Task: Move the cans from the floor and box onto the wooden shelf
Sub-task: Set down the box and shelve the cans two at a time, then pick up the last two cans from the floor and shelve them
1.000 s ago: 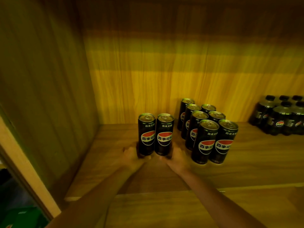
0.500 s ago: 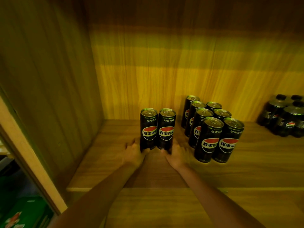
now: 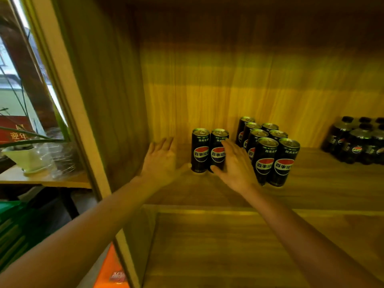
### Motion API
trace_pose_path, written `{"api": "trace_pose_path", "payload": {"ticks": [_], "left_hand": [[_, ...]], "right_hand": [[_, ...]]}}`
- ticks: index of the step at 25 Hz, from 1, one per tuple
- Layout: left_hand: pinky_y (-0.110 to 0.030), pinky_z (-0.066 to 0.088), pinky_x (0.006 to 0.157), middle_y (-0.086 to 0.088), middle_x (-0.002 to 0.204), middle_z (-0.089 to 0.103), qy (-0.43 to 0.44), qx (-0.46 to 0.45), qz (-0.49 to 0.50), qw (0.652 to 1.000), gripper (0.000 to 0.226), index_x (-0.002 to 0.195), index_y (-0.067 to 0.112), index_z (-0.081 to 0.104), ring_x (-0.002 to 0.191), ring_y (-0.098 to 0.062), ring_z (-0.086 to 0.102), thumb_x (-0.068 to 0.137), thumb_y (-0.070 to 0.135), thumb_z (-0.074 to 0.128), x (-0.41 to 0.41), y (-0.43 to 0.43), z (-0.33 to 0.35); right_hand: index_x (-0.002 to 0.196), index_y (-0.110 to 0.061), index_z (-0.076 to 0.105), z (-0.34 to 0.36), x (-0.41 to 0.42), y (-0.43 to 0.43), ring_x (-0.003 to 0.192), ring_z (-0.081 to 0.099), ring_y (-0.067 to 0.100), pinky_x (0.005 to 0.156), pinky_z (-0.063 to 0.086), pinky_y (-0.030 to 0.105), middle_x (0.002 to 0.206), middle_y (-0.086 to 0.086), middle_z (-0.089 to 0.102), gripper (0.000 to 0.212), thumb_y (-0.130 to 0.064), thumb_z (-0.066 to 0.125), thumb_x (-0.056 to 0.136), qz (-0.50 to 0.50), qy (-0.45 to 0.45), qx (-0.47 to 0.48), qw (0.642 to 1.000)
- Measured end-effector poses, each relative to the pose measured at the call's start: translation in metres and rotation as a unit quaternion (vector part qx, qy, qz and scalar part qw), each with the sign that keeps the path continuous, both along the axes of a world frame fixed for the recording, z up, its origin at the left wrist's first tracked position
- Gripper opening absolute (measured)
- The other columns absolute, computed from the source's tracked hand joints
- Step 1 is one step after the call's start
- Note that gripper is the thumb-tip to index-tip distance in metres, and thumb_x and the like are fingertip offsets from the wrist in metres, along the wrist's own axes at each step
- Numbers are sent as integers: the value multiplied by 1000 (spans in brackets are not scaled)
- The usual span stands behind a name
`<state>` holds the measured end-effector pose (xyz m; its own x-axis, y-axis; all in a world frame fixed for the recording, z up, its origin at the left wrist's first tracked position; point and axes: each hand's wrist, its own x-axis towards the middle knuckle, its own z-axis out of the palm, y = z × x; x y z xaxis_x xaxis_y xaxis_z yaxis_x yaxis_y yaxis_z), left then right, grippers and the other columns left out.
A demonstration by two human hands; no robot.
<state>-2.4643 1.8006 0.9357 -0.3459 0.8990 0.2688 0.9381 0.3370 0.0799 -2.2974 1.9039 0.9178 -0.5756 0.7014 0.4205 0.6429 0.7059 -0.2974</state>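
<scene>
Two tall black cans (image 3: 200,150) with red and blue logos stand side by side on the wooden shelf (image 3: 324,183). My left hand (image 3: 162,161) is spread flat just left of them, its thumb close to the left can's base. My right hand (image 3: 234,165) hovers with fingers apart in front of the right can (image 3: 218,150), covering part of it. Neither hand holds anything. To the right, a block of several more black cans (image 3: 268,150) stands in two rows.
A shrink-wrapped pack of small dark bottles (image 3: 359,140) sits at the shelf's far right. The cabinet's side wall (image 3: 108,104) is close on the left. A lower shelf board (image 3: 228,246) lies below. Outside left are a potted plant (image 3: 29,156) and an orange box (image 3: 112,271).
Both hands have let go of the two cans and drawn back, fingers spread. The cans stay standing. My view has swung left, showing the window side.
</scene>
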Motion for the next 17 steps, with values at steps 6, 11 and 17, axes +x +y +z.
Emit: {"api": "trace_pose_path", "payload": {"ticks": [6, 11, 17], "left_hand": [[-39, 10, 118, -10, 156, 18, 34, -15, -47, 998, 84, 146, 10, 12, 144, -25, 16, 84, 58, 42, 7, -101, -7], [-41, 10, 119, -10, 156, 18, 21, -43, -77, 996, 85, 146, 10, 12, 144, -26, 16, 84, 57, 45, -16, -191, -50], [-42, 8, 119, -10, 156, 19, 0, -44, -75, 996, 86, 146, 11, 13, 145, -25, 15, 83, 57, 47, -37, -256, -126]], "right_hand": [[145, -10, 16, 7, -4, -109, 143, 20, 24, 118, 12, 38, 155, 10, 20, 80, -49, 52, 85, 14, -107, 53, 993], [144, -9, 17, -32, -12, -204, 143, 19, 25, 118, 11, 38, 155, 11, 20, 77, -45, 52, 86, 14, -135, 10, 991], [145, -10, 14, -107, -28, -266, 144, 14, 23, 119, 8, 37, 156, 9, 15, 78, -45, 51, 86, 36, -160, -60, 985]]}}
